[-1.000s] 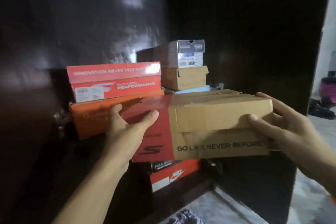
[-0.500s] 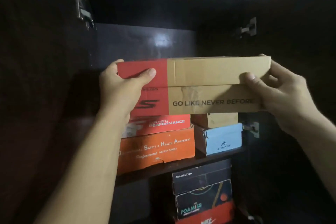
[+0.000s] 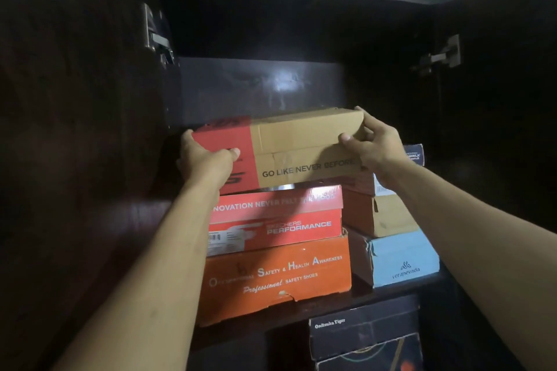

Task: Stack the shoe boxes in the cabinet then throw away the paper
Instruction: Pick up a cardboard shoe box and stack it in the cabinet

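Dark cabinet [image 3: 90,159], upper shelf [image 3: 391,292]: left hand [image 3: 208,159] and right hand [image 3: 372,144], fingers gripping, hold the tan-and-red shoe box [image 3: 301,144] seemingly just above the red box [image 3: 277,220]. Released off-centre, it could tip off the narrow stack.

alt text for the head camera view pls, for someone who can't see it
Two bare hands, left hand and right hand, grip the ends of a red and brown shoe box at the top of a stack in a dark cabinet. Under it sit a red box and an orange box; a blue box stands beside them.
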### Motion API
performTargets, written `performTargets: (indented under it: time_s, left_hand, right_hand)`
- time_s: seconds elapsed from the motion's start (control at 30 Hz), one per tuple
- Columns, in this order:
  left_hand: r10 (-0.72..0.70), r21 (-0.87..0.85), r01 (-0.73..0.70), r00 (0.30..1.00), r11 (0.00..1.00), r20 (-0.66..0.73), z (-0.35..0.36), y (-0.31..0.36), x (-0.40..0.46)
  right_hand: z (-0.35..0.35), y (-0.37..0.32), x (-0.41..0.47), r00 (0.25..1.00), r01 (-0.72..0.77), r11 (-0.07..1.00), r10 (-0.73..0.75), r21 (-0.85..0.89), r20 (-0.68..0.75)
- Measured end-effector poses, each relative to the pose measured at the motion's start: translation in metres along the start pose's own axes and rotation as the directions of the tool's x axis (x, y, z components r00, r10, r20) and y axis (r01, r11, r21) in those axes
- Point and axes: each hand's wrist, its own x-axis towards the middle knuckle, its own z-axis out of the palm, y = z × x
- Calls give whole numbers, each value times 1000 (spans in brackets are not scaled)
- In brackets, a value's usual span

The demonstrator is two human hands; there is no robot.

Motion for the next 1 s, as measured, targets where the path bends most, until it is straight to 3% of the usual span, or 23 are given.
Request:
performTargets:
  time_s: [0.17, 0.4, 0.7, 0.9, 1.0]
  left_hand:
    - [6, 57, -9, 999, 998, 50, 1, -14, 10]
    - [42, 7, -43, 997, 999, 72, -4, -21, 17]
    - [35, 75, -47, 987, 996, 156, -5, -31, 24]
    - [328, 416, -315, 944, 853, 40, 13, -25, -12]
    - [391, 428, -386, 917, 817, 81, 30, -20, -45]
  right_hand:
    - [19, 20, 21, 999, -33, 999, 33, 8, -35]
    - [39, 49, 38, 992, -120, 992, 121, 50, -27]
    - [43, 66, 43, 992, -83, 961, 55, -264, -111]
    - [19, 49, 11, 996, -50, 924, 16, -379, -93]
    - [-8, 39, -12, 998, -62, 893, 44, -445, -51]
